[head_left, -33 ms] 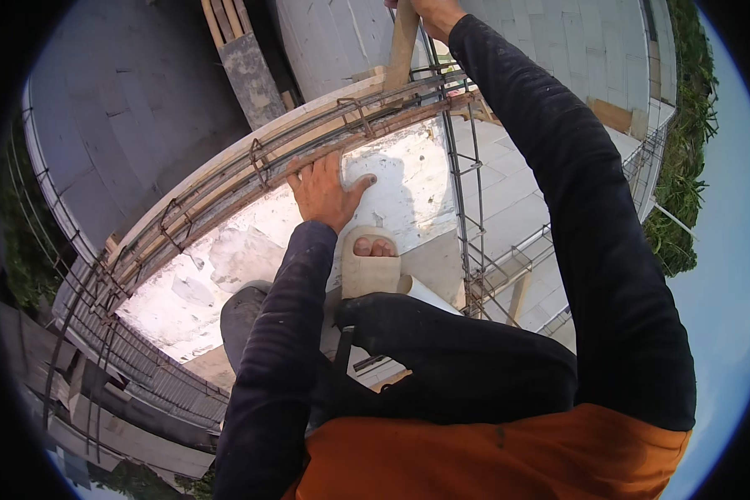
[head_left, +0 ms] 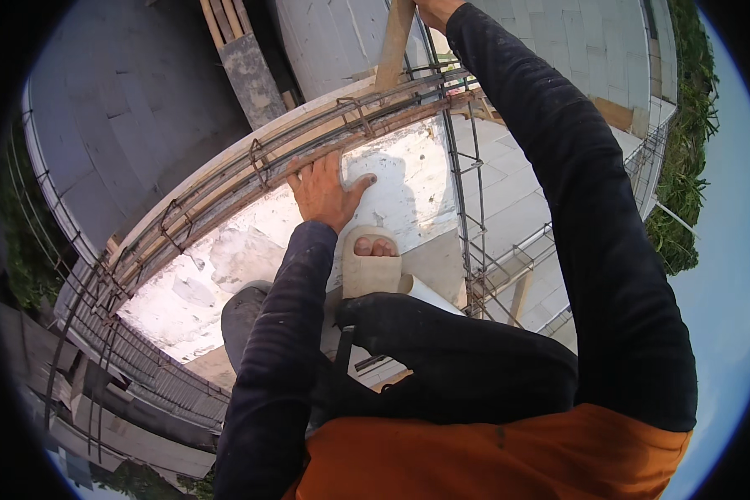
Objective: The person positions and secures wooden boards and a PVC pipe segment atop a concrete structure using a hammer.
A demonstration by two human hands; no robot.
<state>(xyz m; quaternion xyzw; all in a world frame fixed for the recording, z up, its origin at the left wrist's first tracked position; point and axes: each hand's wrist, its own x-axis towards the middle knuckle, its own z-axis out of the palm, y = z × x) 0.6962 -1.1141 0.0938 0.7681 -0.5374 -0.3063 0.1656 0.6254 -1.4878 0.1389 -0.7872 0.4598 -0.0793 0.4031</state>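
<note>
Left hand (head_left: 325, 192) lies spread flat on the white wall top, fingertips at the rebar cage (head_left: 308, 142) along its edge; the right hand (head_left: 435, 10) is wrapped around an upright timber post (head_left: 394, 42). Perched high, a sandalled foot (head_left: 372, 265) could slip, or a tie wire snag the fingers. Nothing differs from the earlier frame.

This is outside, high up on a building site in bright sun. Pale block walls (head_left: 133, 108) fill the top, from ten to two o'clock. A white patchy wall top (head_left: 250, 258) sits in the middle. Green plants (head_left: 683, 183) grow at three o'clock. Blue sky (head_left: 725, 333) shows at four o'clock. Grey planks (head_left: 125, 417) lie at eight o'clock.
</note>
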